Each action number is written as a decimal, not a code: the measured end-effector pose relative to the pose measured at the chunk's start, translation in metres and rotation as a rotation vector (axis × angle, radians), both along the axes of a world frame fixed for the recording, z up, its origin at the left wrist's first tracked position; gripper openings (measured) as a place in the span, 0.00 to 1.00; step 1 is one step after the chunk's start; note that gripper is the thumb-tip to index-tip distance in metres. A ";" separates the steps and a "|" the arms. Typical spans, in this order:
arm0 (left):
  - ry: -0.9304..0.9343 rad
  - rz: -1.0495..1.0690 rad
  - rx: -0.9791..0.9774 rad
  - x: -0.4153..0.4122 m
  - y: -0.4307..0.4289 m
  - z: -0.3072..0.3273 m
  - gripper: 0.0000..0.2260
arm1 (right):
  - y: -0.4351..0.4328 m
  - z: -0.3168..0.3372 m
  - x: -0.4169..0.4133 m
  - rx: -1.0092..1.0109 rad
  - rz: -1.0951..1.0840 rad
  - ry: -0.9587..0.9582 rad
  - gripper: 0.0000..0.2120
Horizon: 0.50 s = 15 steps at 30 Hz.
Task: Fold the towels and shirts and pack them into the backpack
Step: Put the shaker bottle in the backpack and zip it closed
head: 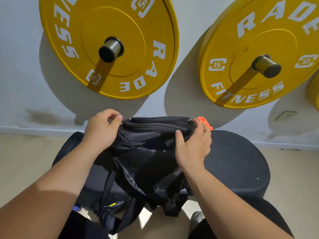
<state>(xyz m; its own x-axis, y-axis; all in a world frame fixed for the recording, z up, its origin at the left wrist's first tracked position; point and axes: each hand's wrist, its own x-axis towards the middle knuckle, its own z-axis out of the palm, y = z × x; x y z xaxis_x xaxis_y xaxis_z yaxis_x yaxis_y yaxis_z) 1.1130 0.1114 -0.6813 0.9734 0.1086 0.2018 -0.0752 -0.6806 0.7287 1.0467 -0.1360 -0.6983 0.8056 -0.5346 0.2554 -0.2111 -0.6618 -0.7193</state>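
A black backpack (146,163) lies on a round black padded seat (238,163) in front of me, its straps hanging down toward my legs. My left hand (101,128) pinches something small at the backpack's upper left edge, between thumb and fingers. My right hand (193,145) grips the upper right edge of the backpack, thumb on the fabric and fingers curled over the far side. An orange tab (204,122) sticks out just beyond my right fingers. No towels or shirts are visible; the backpack's inside is hidden.
Two yellow weight plates (110,45) (255,54) hang on pegs on the white wall behind the seat. A wall socket (286,115) sits low at right. Beige floor (25,161) lies on both sides. A grey shoe (197,219) shows below the seat.
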 end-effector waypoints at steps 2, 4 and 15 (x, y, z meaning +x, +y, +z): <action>0.073 0.087 -0.127 -0.004 0.024 -0.017 0.05 | 0.031 0.011 -0.005 -0.235 0.259 -0.136 0.26; 0.140 0.140 -0.267 -0.007 0.043 -0.037 0.06 | 0.062 0.013 -0.002 -0.503 0.524 -0.160 0.24; 0.535 -0.016 -0.547 -0.004 0.086 -0.096 0.13 | 0.091 -0.021 0.041 -1.024 0.701 0.226 0.15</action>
<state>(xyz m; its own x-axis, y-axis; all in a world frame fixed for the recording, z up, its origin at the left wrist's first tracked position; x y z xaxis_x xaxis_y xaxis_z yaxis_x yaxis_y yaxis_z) 1.1091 0.1973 -0.7768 0.9259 0.0424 -0.3754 0.3754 -0.2145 0.9017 1.0879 -0.0449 -0.7191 0.9153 0.3850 0.1186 0.3587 -0.9129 0.1949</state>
